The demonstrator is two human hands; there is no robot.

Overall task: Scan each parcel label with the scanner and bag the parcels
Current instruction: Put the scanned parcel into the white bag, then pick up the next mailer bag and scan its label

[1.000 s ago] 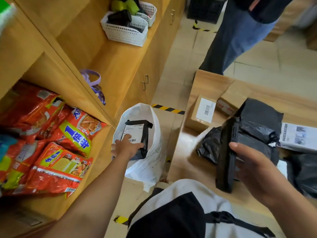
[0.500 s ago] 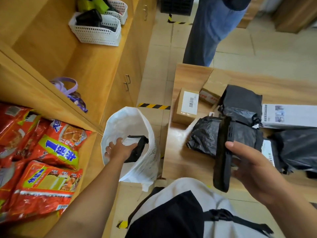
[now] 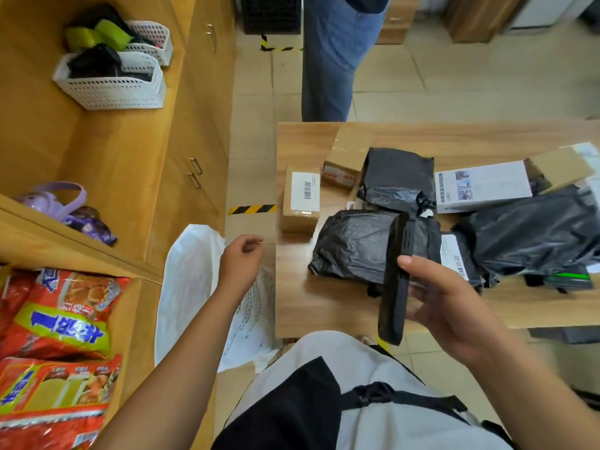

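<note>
Parcels [image 3: 399, 177] wait on the bench [image 3: 308, 306] at one o'clock from the person, but one has gone. Half a second ago the left hand [image 3: 242, 258] was pushing a black labelled packet down into the white bag [image 3: 188, 280] at ten o'clock. Now that hand is out above the bag's mouth, fingers loosely curled and holding nothing, and the packet is out of sight inside. That parcel looks bagged, so the next step is likely another scan.

The right hand [image 3: 454, 310] grips the scanner [image 3: 394, 287], a long black handset seen edge-on, with the thumb on its near side. It hangs over the nearest black poly parcel [image 3: 354, 245], a crumpled, glossy bundle that shows no label on its top.

At twelve o'clock a small cardboard box [image 3: 302, 203] lies label up, its barcode plain to read. A white carton [image 3: 480, 186] and a large black parcel [image 3: 535, 232] lie toward two o'clock. A white label [image 3: 453, 254] pokes out just right of the scanner; whose it is I cannot tell.
</note>
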